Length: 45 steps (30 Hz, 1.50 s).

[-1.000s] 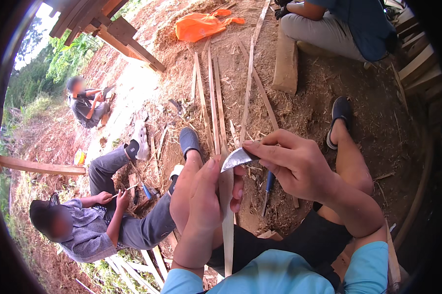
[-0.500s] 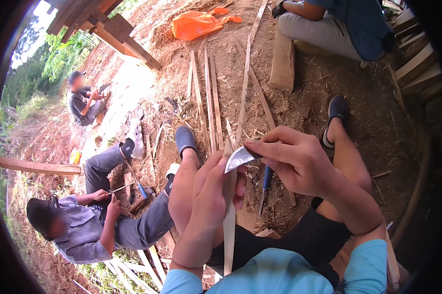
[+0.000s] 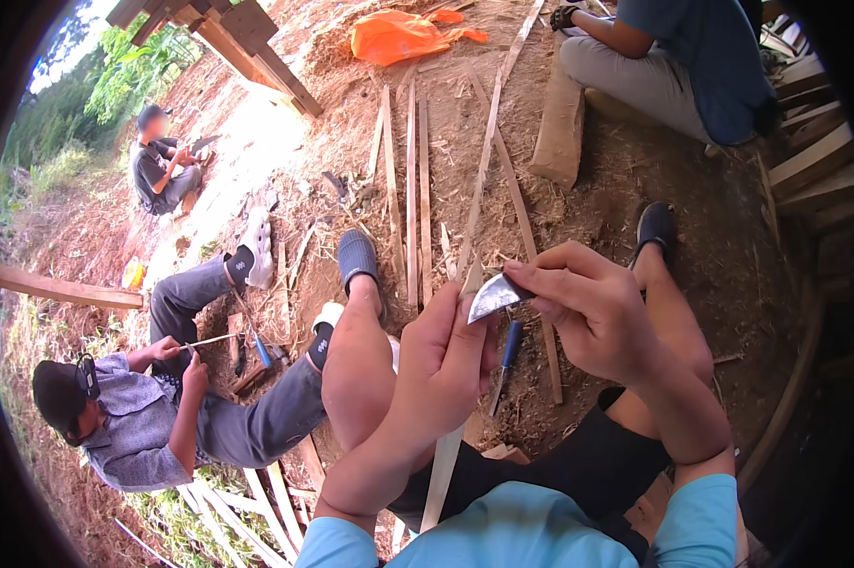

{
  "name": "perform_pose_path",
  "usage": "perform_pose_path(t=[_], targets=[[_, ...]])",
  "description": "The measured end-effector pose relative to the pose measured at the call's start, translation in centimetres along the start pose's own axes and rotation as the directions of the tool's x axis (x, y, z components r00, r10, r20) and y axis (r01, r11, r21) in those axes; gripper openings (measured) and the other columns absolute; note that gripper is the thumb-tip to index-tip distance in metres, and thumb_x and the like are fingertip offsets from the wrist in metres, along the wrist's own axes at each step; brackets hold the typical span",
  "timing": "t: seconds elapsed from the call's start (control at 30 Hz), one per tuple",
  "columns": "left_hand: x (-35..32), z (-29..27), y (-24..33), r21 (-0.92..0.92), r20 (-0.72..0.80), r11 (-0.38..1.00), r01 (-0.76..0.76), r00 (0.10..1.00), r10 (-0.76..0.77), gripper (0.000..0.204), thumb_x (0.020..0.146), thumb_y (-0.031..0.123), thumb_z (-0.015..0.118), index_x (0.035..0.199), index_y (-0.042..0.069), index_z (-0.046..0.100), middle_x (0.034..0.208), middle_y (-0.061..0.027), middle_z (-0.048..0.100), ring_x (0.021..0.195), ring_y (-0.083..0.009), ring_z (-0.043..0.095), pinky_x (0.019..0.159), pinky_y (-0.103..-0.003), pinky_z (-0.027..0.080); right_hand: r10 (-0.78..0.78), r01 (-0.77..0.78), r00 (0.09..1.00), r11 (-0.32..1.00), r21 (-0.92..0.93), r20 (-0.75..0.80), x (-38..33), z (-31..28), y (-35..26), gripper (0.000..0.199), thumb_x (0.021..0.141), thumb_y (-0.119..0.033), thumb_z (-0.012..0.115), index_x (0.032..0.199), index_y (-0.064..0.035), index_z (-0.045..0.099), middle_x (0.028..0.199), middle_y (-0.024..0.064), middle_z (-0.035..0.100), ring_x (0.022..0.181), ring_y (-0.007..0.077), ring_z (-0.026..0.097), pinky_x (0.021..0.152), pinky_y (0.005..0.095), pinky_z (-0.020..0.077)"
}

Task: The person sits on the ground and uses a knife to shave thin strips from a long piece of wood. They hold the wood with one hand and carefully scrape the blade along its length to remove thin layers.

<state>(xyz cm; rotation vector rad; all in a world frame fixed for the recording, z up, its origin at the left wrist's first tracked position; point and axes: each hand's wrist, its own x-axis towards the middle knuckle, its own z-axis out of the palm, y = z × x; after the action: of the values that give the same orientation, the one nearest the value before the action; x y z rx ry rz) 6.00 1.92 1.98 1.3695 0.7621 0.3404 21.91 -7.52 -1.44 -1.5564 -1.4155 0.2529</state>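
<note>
In front of my lap, my left hand (image 3: 441, 364) is closed around a thin, pale strip of wood (image 3: 440, 483). The strip's narrow tip pokes out above the fingers, and its lower end slants down toward my blue shirt. My right hand (image 3: 588, 303) is closed on a knife with a short curved blade (image 3: 493, 297); the fingers hide its handle. The blade lies by my left thumb, close to the strip's tip. Whether its edge touches the wood I cannot tell. On the ground beyond, a blue-handled tool (image 3: 510, 350) lies near my hands.
Several long wooden strips (image 3: 411, 189) lie on the dirt ahead, below an orange plastic bag (image 3: 403, 38). At left, a seated person (image 3: 143, 417) holds a thin stick; another person (image 3: 162, 170) sits farther off. A third sits at upper right by a timber block (image 3: 559, 133).
My view has shifted a little. My left hand and the strip sit farther right in the picture, and the strip leans more. The knife stays near the strip's tip, in my right hand.
</note>
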Motion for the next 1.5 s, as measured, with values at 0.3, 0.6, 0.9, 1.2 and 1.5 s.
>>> perform_pose_path(t=[0.3, 0.6, 0.9, 1.2, 1.5], targets=[[-0.5, 0.8, -0.2, -0.036, 0.010, 0.999, 0.010, 1.000, -0.010, 0.019, 0.101, 0.020, 0.041, 0.091, 0.005, 0.051, 0.059, 0.0007, 0.049, 0.047, -0.0044, 0.045, 0.042, -0.019, 0.034, -0.202, 0.137, 0.974, 0.882, -0.451, -0.099, -0.6, -0.2, 1.0, 0.045, 0.072, -0.006, 0.065, 0.114, -0.0229, 0.068, 0.083, 0.0005, 0.057, 0.061, 0.0170, 0.060, 0.051, 0.0295, 0.0471], [-0.1, 0.4, -0.5, -0.128, 0.049, 0.992, 0.018, 0.999, -0.012, 0.028, 0.102, 0.029, 0.039, 0.091, 0.006, 0.051, 0.058, -0.0001, 0.049, 0.044, -0.0051, 0.043, 0.040, -0.019, 0.033, -0.152, 0.061, 0.970, 0.906, -0.419, -0.188, -0.4, 1.0, 1.5, 0.048, 0.072, -0.003, 0.064, 0.116, -0.0209, 0.066, 0.085, 0.0014, 0.058, 0.063, 0.0203, 0.062, 0.054, 0.0324, 0.0503], [-0.4, -0.4, -1.7, -0.194, 0.058, 0.980, 0.040, 0.998, -0.029, 0.026, 0.102, 0.027, 0.041, 0.090, 0.005, 0.050, 0.060, -0.0004, 0.049, 0.045, -0.0059, 0.044, 0.041, -0.019, 0.035, -0.004, -0.035, 0.988, 0.968, -0.248, -0.155, -1.2, 2.5, -0.5, 0.038, 0.080, -0.003, 0.063, 0.117, -0.0147, 0.064, 0.086, 0.0060, 0.059, 0.065, 0.0232, 0.063, 0.056, 0.0335, 0.0508], [0.1, -1.2, -2.2, -0.190, 0.031, 0.981, 0.037, 0.999, -0.032, 0.025, 0.102, 0.025, 0.040, 0.095, 0.004, 0.051, 0.065, -0.0008, 0.052, 0.048, -0.0059, 0.046, 0.043, -0.019, 0.038, 0.096, -0.101, 0.989, 0.994, -0.044, -0.114, -1.5, 3.4, -0.9, 0.028, 0.090, -0.011, 0.058, 0.117, -0.0079, 0.063, 0.086, 0.0106, 0.060, 0.064, 0.0244, 0.062, 0.055, 0.0337, 0.0495], [0.8, -0.2, -1.5, -0.169, -0.008, 0.985, -0.037, 0.999, 0.036, 0.021, 0.102, 0.021, 0.039, 0.105, 0.004, 0.051, 0.074, -0.0017, 0.055, 0.054, -0.0049, 0.049, 0.048, -0.017, 0.043, 0.138, -0.140, 0.988, 0.990, -0.013, -0.068, -1.4, 1.7, -0.8, 0.030, 0.089, -0.010, 0.058, 0.119, -0.0083, 0.062, 0.085, 0.0107, 0.058, 0.062, 0.0247, 0.061, 0.055, 0.0338, 0.0485]])
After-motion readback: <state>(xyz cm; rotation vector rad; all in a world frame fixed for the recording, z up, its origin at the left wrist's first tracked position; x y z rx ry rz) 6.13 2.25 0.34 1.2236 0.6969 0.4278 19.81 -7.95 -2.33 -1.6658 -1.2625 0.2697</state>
